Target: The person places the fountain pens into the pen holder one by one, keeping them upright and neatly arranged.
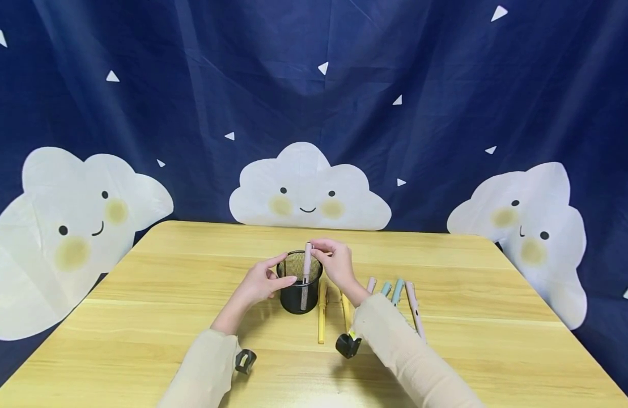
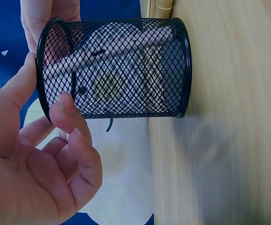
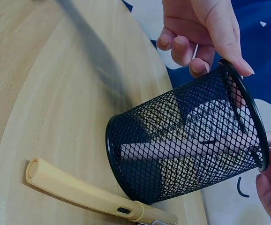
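A black mesh pen holder (image 1: 292, 300) stands upright on the wooden table. My left hand (image 1: 259, 282) grips its rim from the left with thumb and fingers. Inside the holder is a pale pink pen (image 1: 307, 262), leaning slightly, its upper end above the rim. My right hand (image 1: 336, 264) pinches that upper end between thumb and fingers. Through the mesh in the left wrist view, the pen's lower end reaches close to the holder's base (image 2: 187, 70). A yellow pen (image 3: 79, 185) lies right beside the holder in the right wrist view.
On the wooden table (image 1: 191, 260), another yellow pen (image 1: 346, 311) lies partly under the right arm. Further right are two teal pens and two pink pens (image 1: 415, 306), partly hidden by the sleeve. A dark blue cloth with clouds (image 1: 309, 187) hangs behind the table.
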The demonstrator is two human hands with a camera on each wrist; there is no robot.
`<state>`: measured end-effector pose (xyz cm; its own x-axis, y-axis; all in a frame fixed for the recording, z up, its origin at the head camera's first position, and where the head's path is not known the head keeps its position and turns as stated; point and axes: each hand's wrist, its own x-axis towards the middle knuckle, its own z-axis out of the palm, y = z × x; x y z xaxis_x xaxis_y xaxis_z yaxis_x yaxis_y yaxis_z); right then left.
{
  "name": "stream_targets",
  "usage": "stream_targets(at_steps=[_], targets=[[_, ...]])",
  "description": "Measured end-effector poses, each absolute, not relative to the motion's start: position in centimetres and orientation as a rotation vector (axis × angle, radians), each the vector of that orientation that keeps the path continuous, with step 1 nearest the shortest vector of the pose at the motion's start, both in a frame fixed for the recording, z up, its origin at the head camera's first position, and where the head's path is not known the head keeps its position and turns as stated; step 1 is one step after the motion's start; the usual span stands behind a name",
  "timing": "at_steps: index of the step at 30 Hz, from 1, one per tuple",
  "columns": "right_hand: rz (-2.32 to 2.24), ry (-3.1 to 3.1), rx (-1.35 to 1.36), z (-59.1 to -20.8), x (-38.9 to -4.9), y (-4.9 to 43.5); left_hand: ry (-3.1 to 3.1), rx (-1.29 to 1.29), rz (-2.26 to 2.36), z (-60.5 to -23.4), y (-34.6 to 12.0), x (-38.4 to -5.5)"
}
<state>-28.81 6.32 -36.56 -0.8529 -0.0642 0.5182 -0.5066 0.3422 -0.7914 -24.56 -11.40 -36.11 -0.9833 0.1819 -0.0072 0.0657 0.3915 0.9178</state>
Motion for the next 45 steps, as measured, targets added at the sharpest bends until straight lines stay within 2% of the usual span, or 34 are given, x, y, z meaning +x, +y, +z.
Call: stream_targets(at_steps=[26,45], targets=[[1.609,-2.253,0.537,-37.5,-28.5,6.5,2.526,0.208,1.673,-36.2,-11.4,-24.7],[1.695,-2.242,0.401,-37.8,-27.8,8.8,2.493,0.217,1.686,-36.6,-11.5,-24.9]])
